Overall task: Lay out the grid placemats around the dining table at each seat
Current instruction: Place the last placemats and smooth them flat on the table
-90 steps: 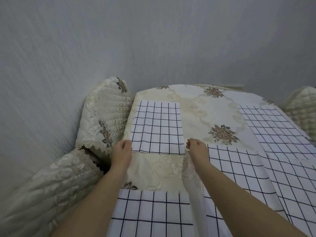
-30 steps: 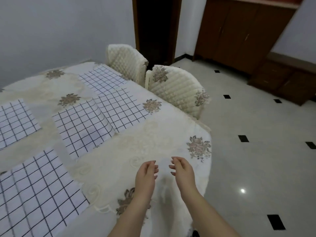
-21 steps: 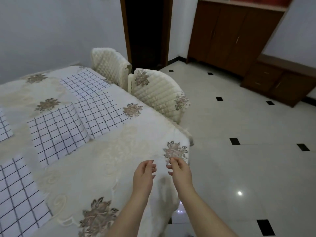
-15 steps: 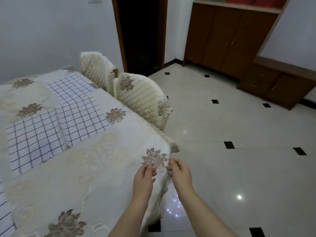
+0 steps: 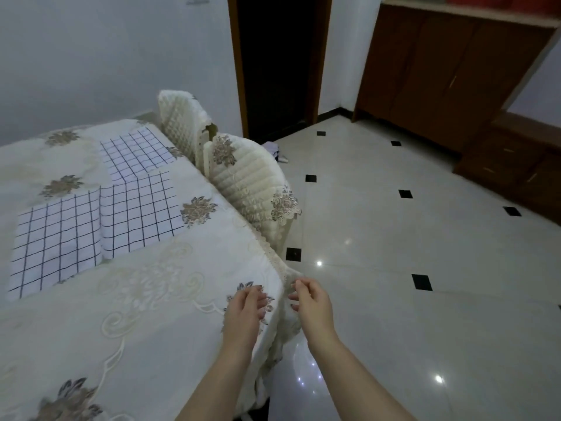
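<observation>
tabletop [image 5: 151,314]: cut off left and bottom
far chair [image 5: 179,117]: half behind near chair [image 5: 249,183]
floor thing [image 5: 274,151]: too blurry to tell

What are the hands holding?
Nothing. The left hand and right hand are empty, with fingers loosely curled, near the corner of the tablecloth.

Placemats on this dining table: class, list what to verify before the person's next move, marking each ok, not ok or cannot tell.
1. Left hand and right hand empty: ok.
2. Far placemat lies before far chair: ok.
3. Near placemat lies before near chair: ok.
4. Third placemat clear of near placemat: not ok, edges meet.
5. Remaining seats covered: cannot tell, out of view.
</observation>
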Tool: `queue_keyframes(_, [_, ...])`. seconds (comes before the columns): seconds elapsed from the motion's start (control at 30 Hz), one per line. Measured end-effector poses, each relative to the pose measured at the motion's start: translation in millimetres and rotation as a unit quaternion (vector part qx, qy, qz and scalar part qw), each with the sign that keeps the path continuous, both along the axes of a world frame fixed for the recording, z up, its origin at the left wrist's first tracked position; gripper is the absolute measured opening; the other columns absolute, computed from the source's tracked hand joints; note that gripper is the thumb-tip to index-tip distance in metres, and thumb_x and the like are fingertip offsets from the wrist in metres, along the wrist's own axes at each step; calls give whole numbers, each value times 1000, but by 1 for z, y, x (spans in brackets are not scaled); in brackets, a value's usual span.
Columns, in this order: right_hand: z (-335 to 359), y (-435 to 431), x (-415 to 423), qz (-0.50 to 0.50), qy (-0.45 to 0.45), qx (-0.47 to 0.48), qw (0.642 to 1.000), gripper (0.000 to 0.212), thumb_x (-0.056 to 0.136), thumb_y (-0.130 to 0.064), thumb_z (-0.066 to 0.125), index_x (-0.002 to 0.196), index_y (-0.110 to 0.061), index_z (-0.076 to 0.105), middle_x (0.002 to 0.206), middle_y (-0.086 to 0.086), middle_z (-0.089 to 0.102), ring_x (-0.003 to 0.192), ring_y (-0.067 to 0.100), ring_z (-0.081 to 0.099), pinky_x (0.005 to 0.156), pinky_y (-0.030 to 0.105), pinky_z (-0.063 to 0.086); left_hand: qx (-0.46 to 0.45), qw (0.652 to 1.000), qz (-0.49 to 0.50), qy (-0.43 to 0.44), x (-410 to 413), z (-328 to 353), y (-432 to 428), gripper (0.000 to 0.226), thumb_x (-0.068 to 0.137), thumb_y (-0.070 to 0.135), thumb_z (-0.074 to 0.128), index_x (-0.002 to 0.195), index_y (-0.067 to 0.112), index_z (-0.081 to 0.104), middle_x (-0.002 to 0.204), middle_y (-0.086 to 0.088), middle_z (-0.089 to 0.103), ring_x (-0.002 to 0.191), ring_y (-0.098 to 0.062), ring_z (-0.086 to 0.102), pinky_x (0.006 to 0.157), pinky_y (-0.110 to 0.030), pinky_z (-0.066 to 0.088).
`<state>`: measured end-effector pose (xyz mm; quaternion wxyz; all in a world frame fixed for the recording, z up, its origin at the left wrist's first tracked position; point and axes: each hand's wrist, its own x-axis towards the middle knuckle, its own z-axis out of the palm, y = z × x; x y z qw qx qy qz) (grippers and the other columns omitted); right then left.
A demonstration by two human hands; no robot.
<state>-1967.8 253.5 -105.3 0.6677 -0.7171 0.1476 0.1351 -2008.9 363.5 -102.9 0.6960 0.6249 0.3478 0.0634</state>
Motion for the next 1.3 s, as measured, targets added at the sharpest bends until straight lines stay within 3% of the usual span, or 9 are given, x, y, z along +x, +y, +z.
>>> queue_keyframes(0.1, [-2, 20, 16, 34, -5, 4, 999, 17, 97, -21, 48, 101, -18, 64, 98, 0, 66, 91, 15, 66, 88, 40, 55, 0, 999, 38, -2, 8, -7, 17, 23, 99, 20, 46, 104, 8, 66, 96, -9, 69, 92, -22, 66, 75, -31, 53])
queue_keyframes(0.3, [-3, 81, 46, 130, -8, 1, 991, 15, 98, -21, 48, 96, -22, 63, 95, -7, 65, 89, 13, 67, 86, 42, 55, 9, 992, 124, -13, 21, -13, 64, 24, 99, 18, 44, 106, 7, 64, 98, -11, 68, 94, -25, 65, 79, -36, 54])
queue_keyframes(1.0, [6, 254, 119, 322, -31, -3, 946, 17, 97, -19, 48, 100, -12, 64, 98, 2, 66, 83, 14, 67, 83, 41, 53, 5, 932, 360, -45, 50, -13, 223, 21, 99, 16, 44, 102, 11, 64, 99, -12, 68, 95, -24, 66, 79, -36, 53])
queue_keyframes(1.17, [-4, 281, 134, 381, -49, -36, 923, 16, 97, -20, 49, 98, -15, 63, 97, 2, 66, 86, 13, 67, 83, 38, 52, 50, 922, 384, -26, 42, -15, 253, 20, 99, 16, 45, 104, 11, 63, 98, -9, 67, 97, -24, 64, 84, -39, 53])
queue_keyframes(1.23, [-10, 294, 145, 414, -74, -60, 905, 12, 96, -22, 51, 94, -20, 63, 96, 0, 66, 91, 17, 66, 81, 36, 52, 103, 920, 378, 4, 38, -20, 270, 15, 97, 19, 48, 100, 17, 63, 96, -3, 67, 99, -23, 64, 89, -43, 52])
queue_keyframes(1.3, [-19, 311, 157, 453, -115, -99, 878, 13, 94, -22, 51, 98, -22, 63, 101, -1, 64, 94, 17, 62, 82, 33, 52, 165, 918, 358, 50, 34, -25, 288, 13, 96, 21, 51, 99, 20, 63, 97, -1, 67, 101, -23, 62, 88, -39, 49])
